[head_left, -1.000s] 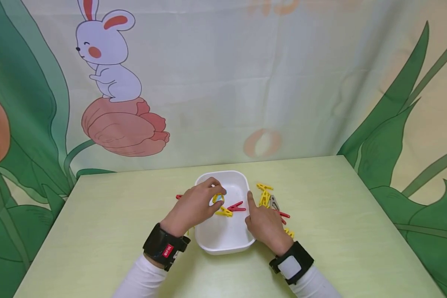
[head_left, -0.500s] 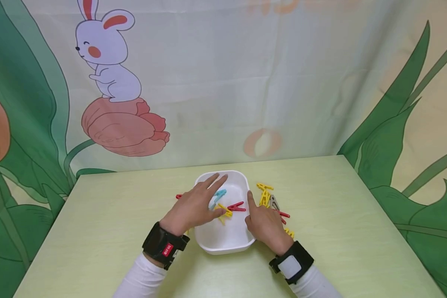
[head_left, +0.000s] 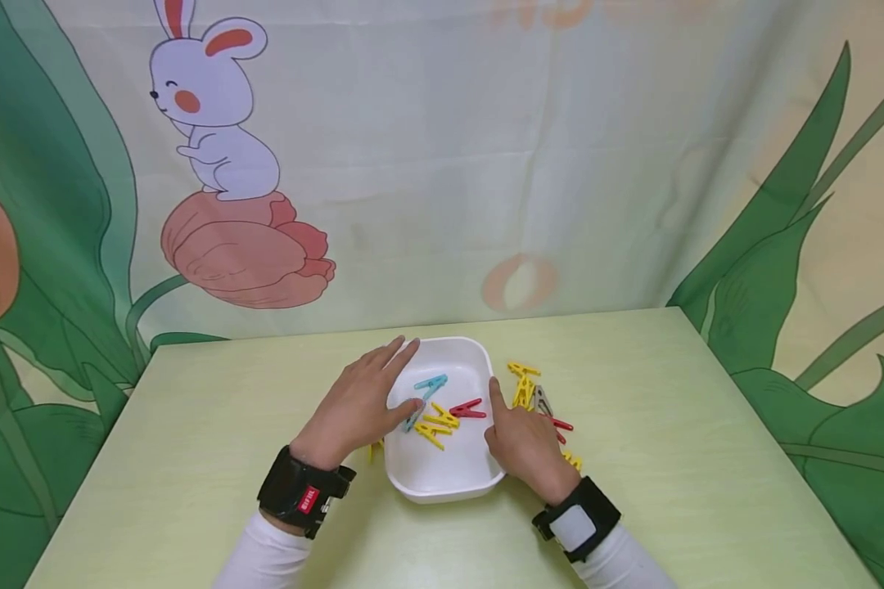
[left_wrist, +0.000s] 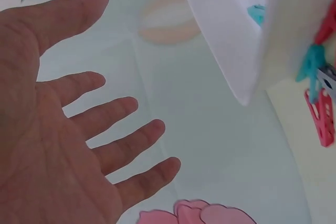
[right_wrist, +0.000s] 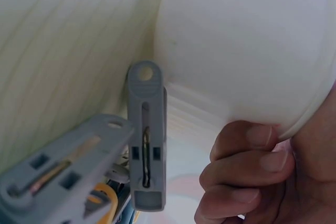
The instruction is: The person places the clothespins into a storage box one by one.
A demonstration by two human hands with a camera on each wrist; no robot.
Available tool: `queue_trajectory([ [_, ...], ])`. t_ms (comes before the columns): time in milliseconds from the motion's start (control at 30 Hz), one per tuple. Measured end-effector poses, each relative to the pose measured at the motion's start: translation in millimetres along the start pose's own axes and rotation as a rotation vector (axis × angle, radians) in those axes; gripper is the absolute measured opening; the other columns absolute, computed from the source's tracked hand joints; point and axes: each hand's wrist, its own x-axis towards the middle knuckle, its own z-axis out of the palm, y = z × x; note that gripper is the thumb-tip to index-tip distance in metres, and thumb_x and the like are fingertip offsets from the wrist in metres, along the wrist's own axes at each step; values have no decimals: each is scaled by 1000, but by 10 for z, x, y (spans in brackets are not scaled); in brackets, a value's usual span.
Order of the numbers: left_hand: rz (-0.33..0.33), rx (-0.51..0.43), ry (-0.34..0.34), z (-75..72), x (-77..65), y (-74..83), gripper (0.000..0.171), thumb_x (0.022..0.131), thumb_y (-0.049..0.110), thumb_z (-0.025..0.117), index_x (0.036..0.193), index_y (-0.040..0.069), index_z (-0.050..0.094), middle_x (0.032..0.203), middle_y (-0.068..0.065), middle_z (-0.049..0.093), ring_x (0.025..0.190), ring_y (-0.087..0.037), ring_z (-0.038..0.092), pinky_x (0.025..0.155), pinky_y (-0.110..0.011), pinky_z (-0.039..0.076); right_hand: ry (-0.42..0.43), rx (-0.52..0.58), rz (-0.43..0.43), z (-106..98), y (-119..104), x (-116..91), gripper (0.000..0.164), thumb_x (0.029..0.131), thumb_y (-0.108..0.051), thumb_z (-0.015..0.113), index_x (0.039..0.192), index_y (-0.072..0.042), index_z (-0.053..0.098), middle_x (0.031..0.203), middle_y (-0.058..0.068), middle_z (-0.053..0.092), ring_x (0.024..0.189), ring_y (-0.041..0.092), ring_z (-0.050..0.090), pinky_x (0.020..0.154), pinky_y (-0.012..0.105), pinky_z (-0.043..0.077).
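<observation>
A white plastic tub point(head_left: 442, 478) holds several clothespins: a light blue one point(head_left: 433, 382), a red one point(head_left: 468, 410) and yellow ones point(head_left: 430, 433). My left hand point(head_left: 354, 405) is over the tub's left rim, fingers spread and nothing in them; its thumb overlaps another blue clothespin point(head_left: 412, 419). In the left wrist view the bare palm and straight fingers point(left_wrist: 131, 145) show. My right hand point(head_left: 530, 450) grips the tub's right rim, the index finger lying along it. Curled fingers point(right_wrist: 247, 166) press the outer wall in the right wrist view.
Right of the tub lie loose clothespins, yellow point(head_left: 523, 393), grey point(head_left: 543, 401) and red point(head_left: 562, 424). Grey clothespins point(right_wrist: 146, 150) stand close to its wall in the right wrist view. Past the left wall are a teal point(left_wrist: 312, 66) and a red clothespin point(left_wrist: 321, 119). A printed curtain point(head_left: 427, 204) hangs behind the table.
My left hand has let go of a yellow clothespin, spread its fingers and drawn back left to the rim. That clothespin now lies in the tub. The right hand stays put.
</observation>
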Motion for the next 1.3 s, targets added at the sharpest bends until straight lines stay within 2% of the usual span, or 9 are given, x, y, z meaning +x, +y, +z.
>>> queue_trajectory([
  [200,-87,-18,24,41,-62,-233,76,90,36,70,155,19,33,158,-12,34,143,-37,36,113,-58,32,3,3,3,-14,-7,-2,76,95,-28,61,158,-14,21,59,4,50,51,21,48,52,29,31],
  [433,-102,-48,33,150,-140,-465,73,90,34,68,153,17,35,157,-14,35,143,-38,37,112,-59,32,-12,-3,24,7,8,1,76,95,-28,61,158,-14,21,58,4,49,51,20,48,52,29,31],
  [567,-128,-81,21,202,-160,-503,73,90,34,68,154,18,35,159,-13,33,143,-38,35,111,-60,32,-17,6,30,10,8,1,76,95,-28,61,158,-15,20,59,4,50,52,21,48,53,30,32],
  [767,-142,-96,42,263,-172,-541,74,89,35,69,153,18,36,158,-13,34,143,-39,35,109,-63,33,-17,11,30,10,1,13,76,96,-29,61,158,-16,19,59,4,50,52,20,48,52,29,32],
  [967,-160,-110,19,369,-193,-596,73,89,35,70,152,19,38,158,-13,35,142,-39,36,109,-63,33,-20,-5,28,20,-8,-9,77,96,-29,61,158,-16,19,58,4,50,51,21,48,52,29,32],
  [1167,-152,-81,14,391,-167,-632,67,89,36,69,148,15,44,154,-15,39,140,-39,39,108,-62,35,-9,-17,14,-11,-18,-37,76,96,-28,61,158,-15,19,56,3,49,50,20,47,51,29,31],
  [1300,-164,-63,-22,433,-135,-676,65,89,37,70,146,14,48,153,-17,41,139,-41,41,106,-63,36,-15,-6,12,-17,-19,-34,76,96,-27,60,158,-14,19,57,3,49,50,20,47,51,29,31],
])
